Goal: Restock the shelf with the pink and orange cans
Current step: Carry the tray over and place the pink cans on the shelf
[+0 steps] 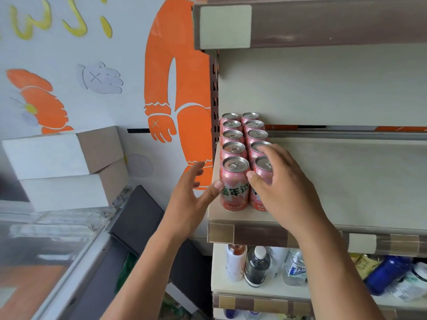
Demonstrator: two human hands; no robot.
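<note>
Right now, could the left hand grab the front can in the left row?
Probably yes: the front left can stands at the shelf edge, the left hand is open right beside it, nothing between.

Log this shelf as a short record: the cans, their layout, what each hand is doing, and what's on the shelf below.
cans: ten pink cans, all upright
layout: two rows of five, at the left end of the middle shelf
left hand: open, thumb against the front left can
right hand: grips the front right can
orange cans: none in view
shelf below: bottles
</note>
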